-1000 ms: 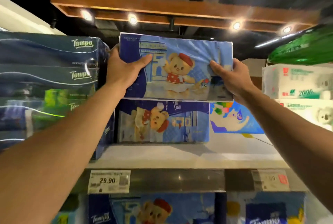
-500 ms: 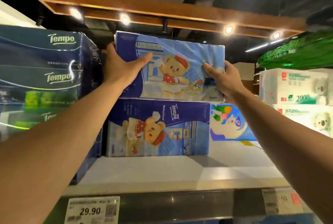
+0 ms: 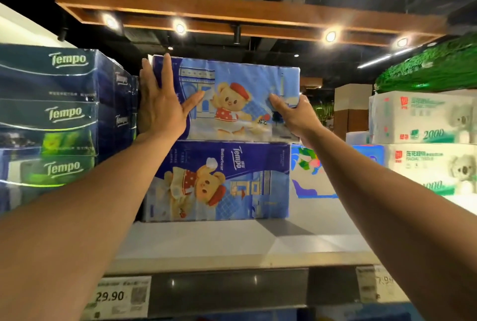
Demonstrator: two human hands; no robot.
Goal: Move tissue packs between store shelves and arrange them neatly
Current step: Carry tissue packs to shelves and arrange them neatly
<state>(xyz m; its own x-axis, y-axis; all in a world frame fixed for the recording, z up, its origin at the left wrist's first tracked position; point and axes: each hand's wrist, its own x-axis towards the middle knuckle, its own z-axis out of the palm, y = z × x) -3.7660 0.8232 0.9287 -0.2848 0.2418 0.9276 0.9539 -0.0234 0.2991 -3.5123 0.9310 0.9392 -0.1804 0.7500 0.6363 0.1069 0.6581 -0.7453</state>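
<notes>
My left hand (image 3: pixel 161 106) lies flat against the top pack (image 3: pixel 232 80), steadying it. My right hand (image 3: pixel 294 116) holds its corner in a pinching grip, squaring it over the lower pack (image 3: pixel 219 181).

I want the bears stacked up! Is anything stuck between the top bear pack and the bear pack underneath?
Nothing visible is. The top bear pack seems to sit right on the lower bear pack. The left hand presses flat on its left end, and the right hand holds its right end.
</notes>
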